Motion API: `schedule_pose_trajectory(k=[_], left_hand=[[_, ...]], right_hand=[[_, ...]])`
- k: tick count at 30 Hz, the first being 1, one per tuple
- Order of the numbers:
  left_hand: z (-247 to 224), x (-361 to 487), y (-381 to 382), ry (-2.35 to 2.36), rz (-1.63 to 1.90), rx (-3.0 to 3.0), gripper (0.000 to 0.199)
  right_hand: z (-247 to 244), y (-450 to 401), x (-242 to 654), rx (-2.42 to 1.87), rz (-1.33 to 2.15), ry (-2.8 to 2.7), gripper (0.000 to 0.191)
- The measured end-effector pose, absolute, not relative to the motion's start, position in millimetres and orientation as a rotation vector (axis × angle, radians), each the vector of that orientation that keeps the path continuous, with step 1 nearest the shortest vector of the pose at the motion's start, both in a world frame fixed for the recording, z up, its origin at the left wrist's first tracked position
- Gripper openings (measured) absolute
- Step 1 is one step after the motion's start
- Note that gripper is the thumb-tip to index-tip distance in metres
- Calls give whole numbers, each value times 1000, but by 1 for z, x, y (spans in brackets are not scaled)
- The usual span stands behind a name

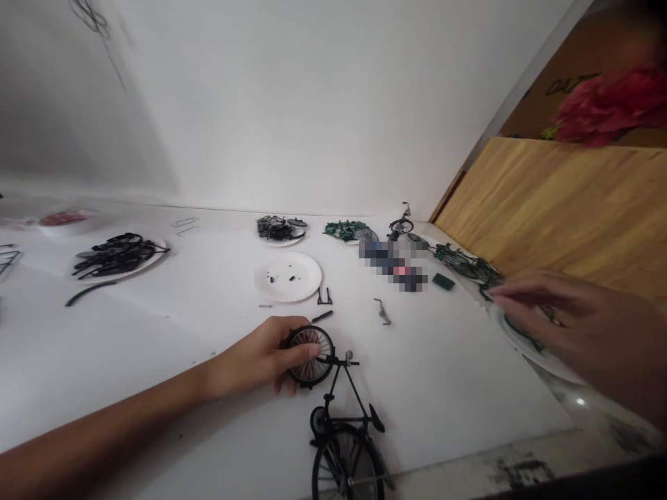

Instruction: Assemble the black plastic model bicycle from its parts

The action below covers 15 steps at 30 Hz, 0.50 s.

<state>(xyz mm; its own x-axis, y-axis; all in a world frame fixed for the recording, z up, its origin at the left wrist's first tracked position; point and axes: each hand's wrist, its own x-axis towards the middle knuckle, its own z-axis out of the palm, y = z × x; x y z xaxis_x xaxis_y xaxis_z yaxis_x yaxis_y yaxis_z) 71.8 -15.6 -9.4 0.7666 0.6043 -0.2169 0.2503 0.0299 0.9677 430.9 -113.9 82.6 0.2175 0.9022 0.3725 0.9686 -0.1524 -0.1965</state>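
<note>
My left hand (289,354) grips a small black model bicycle (347,417) by its front wheel, the thumb lying across the spokes. The bicycle's frame, saddle and rear wheel stretch toward the bottom of the view. Blurred by motion, my right hand (567,326) hovers at the right over a white plate (503,333) with green parts; whether it holds anything is unclear. Beyond the bicycle lie a short black bar (322,316), a black U-shaped piece (324,298) and a grey handlebar-like piece (383,312).
A paper plate (313,278) bears a few tiny parts. Farther back are piles of black parts (281,228) and green parts (347,230), and a standing model bicycle (401,226). More black parts (119,255) sit at left. A wooden board (563,208) borders the right side.
</note>
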Motion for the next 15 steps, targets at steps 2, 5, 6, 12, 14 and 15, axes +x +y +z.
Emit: schedule_pose_trajectory(k=[2,5,6,12,14,15], left_hand=[[-11,71,-15,690,340,1534,37],[-11,71,-17,690,395,1516,37],[-12,71,-18,701,418,1510,38],[-14,72,-24,689,561,1487,51],[-15,72,-25,677,594,1461,53],[-16,72,-25,683,611,1448,54]], right_hand=[[76,-78,374,-1663,103,-1905,11],[55,-40,304,-1367,564,-1861,11],[47,-32,289,-1337,595,-1833,13],[11,-18,267,-1247,793,-1641,15],[8,-22,273,-1270,855,-1579,16],[8,-24,276,-1283,888,-1555,17]])
